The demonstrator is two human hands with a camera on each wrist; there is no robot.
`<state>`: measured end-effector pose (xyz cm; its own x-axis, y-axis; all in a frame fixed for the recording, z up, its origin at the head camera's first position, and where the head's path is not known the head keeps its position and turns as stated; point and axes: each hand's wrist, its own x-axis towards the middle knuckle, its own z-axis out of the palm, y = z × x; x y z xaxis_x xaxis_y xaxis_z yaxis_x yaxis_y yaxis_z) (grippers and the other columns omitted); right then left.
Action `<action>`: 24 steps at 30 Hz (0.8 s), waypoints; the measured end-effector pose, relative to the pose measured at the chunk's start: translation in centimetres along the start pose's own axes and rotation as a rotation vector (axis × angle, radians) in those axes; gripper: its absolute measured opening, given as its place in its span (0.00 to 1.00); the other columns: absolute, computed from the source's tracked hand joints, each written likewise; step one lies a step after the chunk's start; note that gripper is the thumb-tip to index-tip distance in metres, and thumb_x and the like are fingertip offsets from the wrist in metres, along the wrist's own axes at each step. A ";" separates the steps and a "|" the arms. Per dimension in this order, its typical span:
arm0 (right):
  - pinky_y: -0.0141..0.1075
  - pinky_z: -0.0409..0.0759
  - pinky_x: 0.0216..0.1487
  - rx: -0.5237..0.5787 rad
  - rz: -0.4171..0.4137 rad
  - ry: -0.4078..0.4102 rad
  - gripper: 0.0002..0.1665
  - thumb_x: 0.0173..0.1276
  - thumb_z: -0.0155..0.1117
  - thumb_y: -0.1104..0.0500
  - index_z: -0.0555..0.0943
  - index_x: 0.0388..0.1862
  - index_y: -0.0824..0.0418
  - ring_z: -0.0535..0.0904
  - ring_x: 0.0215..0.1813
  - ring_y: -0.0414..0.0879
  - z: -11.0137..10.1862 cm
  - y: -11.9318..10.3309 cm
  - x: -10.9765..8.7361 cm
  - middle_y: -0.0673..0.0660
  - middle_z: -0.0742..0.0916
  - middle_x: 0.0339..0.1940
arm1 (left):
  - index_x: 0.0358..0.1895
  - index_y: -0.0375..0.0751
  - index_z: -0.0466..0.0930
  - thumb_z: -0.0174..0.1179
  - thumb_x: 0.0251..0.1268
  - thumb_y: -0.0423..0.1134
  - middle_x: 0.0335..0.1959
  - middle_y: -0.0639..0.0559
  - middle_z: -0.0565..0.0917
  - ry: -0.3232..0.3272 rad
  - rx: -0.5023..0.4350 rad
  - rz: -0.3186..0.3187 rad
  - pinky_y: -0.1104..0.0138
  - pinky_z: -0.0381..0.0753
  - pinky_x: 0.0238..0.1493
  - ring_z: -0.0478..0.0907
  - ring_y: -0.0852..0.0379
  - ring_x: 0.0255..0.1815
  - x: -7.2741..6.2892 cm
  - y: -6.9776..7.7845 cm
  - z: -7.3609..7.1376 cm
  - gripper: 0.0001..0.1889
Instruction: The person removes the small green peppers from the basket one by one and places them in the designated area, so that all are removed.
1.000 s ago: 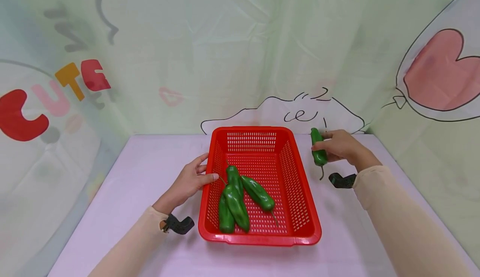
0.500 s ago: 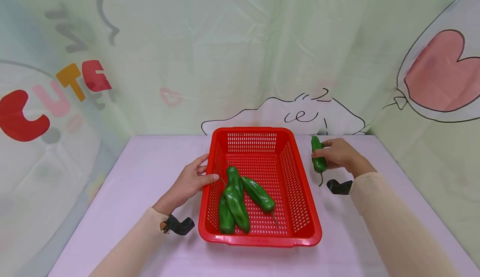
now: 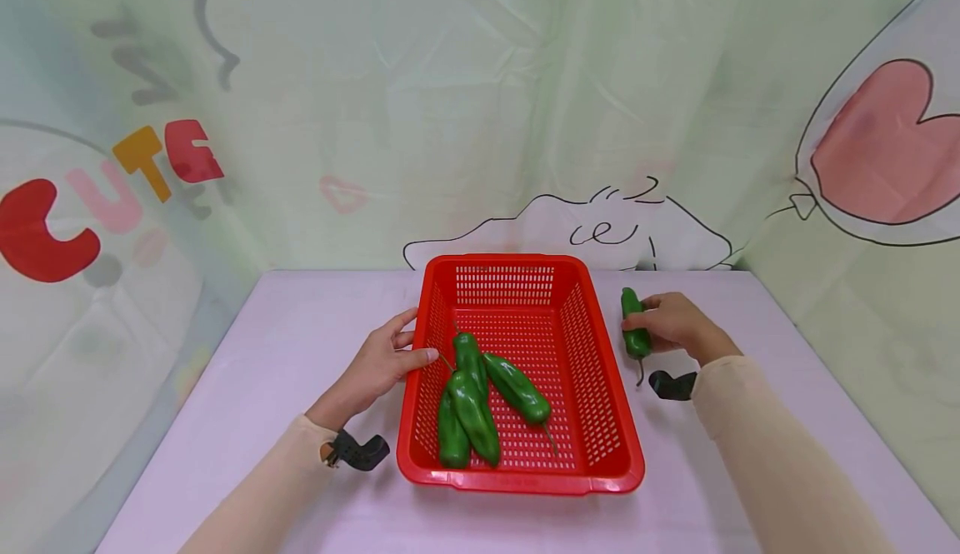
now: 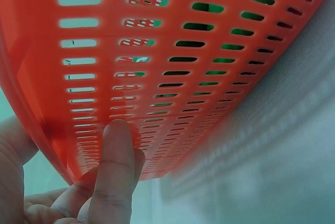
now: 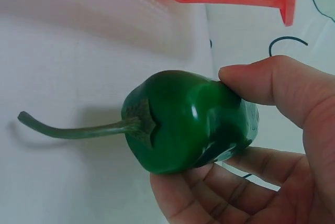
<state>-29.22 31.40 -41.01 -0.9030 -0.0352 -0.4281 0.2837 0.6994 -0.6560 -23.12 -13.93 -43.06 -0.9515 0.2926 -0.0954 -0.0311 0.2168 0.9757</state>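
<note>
A red plastic basket (image 3: 517,481) with slotted walls stands on the table, and several long green peppers (image 3: 516,387) lie in its left and front part. My left hand (image 3: 378,364) grips the basket's left rim, thumb over the edge; the left wrist view shows its fingers (image 4: 116,156) against the slotted outer wall. To the right of the basket, my right hand (image 3: 678,325) holds another green pepper (image 3: 635,325) between thumb and fingers. In the right wrist view this pepper (image 5: 172,119) has its curved stem pointing away from the palm, apart from the basket.
The table (image 3: 315,304) has a pale lilac cover. Printed cloth walls (image 3: 480,121) enclose it at the back and both sides. A black wrist camera (image 3: 362,451) sits on the left wrist, another black camera (image 3: 671,386) on the right.
My right hand has moved toward the front of the table and slightly left, carrying the pepper with it. The left hand, the basket and the peppers inside have stayed in place.
</note>
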 end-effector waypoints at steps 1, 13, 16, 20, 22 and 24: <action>0.48 0.88 0.55 -0.002 0.001 -0.001 0.50 0.73 0.64 0.51 0.55 0.77 0.83 0.85 0.50 0.58 0.1 0.1 0.1 0.80 0.73 0.64 | 0.84 0.41 0.53 0.68 0.70 0.37 0.65 0.34 0.81 0.001 -0.001 0.000 0.55 0.91 0.44 0.90 0.44 0.49 0.0 0.0 0.0 0.44; 0.48 0.89 0.54 -0.027 0.028 -0.006 0.47 0.73 0.64 0.51 0.58 0.75 0.82 0.83 0.51 0.59 0.9 0.9 0.7 0.78 0.75 0.62 | 0.84 0.41 0.54 0.68 0.70 0.36 0.66 0.34 0.81 0.000 -0.007 0.004 0.55 0.91 0.45 0.90 0.44 0.49 0.0 0.0 0.0 0.43; 0.48 0.89 0.54 -0.031 0.034 -0.011 0.47 0.73 0.64 0.51 0.58 0.75 0.82 0.82 0.51 0.59 1.0 1.0 0.7 0.78 0.76 0.61 | 0.84 0.42 0.54 0.67 0.71 0.36 0.66 0.34 0.81 0.001 -0.010 0.001 0.55 0.91 0.45 0.90 0.44 0.50 0.1 -0.1 0.0 0.43; 0.48 0.89 0.54 -0.036 0.038 -0.017 0.47 0.73 0.65 0.51 0.58 0.75 0.83 0.81 0.51 0.60 1.1 0.9 0.6 0.77 0.76 0.60 | 0.84 0.41 0.53 0.66 0.71 0.35 0.66 0.33 0.80 -0.006 -0.019 0.004 0.55 0.91 0.45 0.89 0.43 0.50 0.1 -0.1 0.0 0.42; 0.47 0.89 0.54 -0.042 0.036 -0.018 0.47 0.73 0.65 0.51 0.58 0.75 0.83 0.81 0.51 0.60 1.1 0.8 0.5 0.77 0.76 0.60 | 0.84 0.41 0.54 0.67 0.71 0.35 0.66 0.32 0.80 -0.011 -0.022 0.002 0.55 0.91 0.45 0.89 0.43 0.50 0.1 -0.1 0.0 0.43; 0.47 0.89 0.54 -0.050 0.036 -0.017 0.47 0.73 0.64 0.51 0.59 0.74 0.83 0.81 0.52 0.60 1.1 0.8 0.5 0.77 0.76 0.60 | 0.84 0.41 0.54 0.67 0.71 0.36 0.66 0.32 0.81 -0.012 -0.024 -0.001 0.55 0.91 0.45 0.90 0.44 0.49 0.1 0.0 -0.1 0.43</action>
<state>-29.12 31.13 -42.41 -0.8867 -0.0216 -0.4618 0.2990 0.7350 -0.6086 -23.21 -13.98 -43.08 -0.9477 0.3036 -0.0989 -0.0397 0.1951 0.9800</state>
